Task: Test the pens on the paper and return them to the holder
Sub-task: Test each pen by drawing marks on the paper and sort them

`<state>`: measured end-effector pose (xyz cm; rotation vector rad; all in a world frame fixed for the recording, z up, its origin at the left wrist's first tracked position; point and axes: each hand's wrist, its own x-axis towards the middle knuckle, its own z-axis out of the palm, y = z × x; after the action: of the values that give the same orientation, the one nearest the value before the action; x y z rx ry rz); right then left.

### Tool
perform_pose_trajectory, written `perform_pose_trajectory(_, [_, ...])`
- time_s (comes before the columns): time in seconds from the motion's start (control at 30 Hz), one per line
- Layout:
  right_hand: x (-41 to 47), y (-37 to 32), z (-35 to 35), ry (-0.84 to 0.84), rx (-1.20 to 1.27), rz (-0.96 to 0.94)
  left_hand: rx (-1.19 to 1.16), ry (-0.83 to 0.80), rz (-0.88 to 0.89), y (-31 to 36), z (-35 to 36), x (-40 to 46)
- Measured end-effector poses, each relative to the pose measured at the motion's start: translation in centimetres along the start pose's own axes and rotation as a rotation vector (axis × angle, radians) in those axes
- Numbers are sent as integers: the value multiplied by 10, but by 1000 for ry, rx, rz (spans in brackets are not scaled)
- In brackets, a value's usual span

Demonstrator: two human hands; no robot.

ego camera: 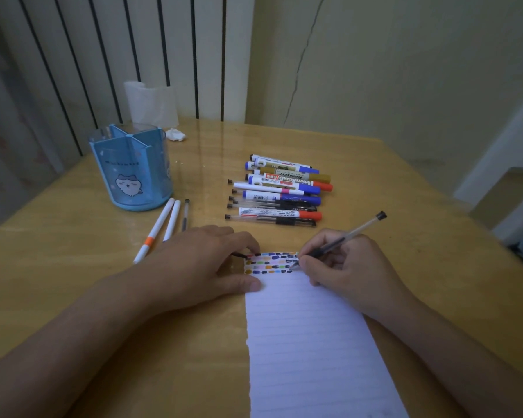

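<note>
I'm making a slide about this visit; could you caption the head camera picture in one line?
Right hand tests a gel pen on lined paper steadied by the left hand, beside a blue holder.

blue holder (130, 173), white lined paper (311, 342), multicoloured swatches (272, 263)
</note>
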<state>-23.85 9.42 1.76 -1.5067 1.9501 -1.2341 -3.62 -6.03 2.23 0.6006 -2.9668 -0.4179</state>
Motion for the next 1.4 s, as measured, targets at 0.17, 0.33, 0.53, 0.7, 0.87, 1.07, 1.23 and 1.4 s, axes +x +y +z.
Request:
perform_pose_trajectory(0.17, [2,1,0,7,-22,1,-6,3,1,-1,1,-1])
perform_pose_trajectory(0.33, [0,1,1,-1,-24,-13,-3,7,4,-1,1,0])
perform_pose_trajectory(0.53, [-1,-1,1,-2,0,-3,-1,4,7,-1,1,0])
perform_pose_trajectory(0.7, [0,-1,-1,0,-38,11,-1,-3,6,-1,1,0])
perform_pose_trajectory(0.87, [-1,-3,0,-12,-46,-15,3,-6,5,-2,2,0])
perform_pose_trajectory(1.07, [-1,-3,0,-20,-44,-18,0,-4,5,-2,1,0])
perform_pose_trajectory(1.23, [0,-1,-1,-3,-70,2,-3,-12,3,-1,1,0])
perform_pose_trajectory(1.4, [0,-1,0,-10,-66,-25,1,-10,6,-1,0,-1])
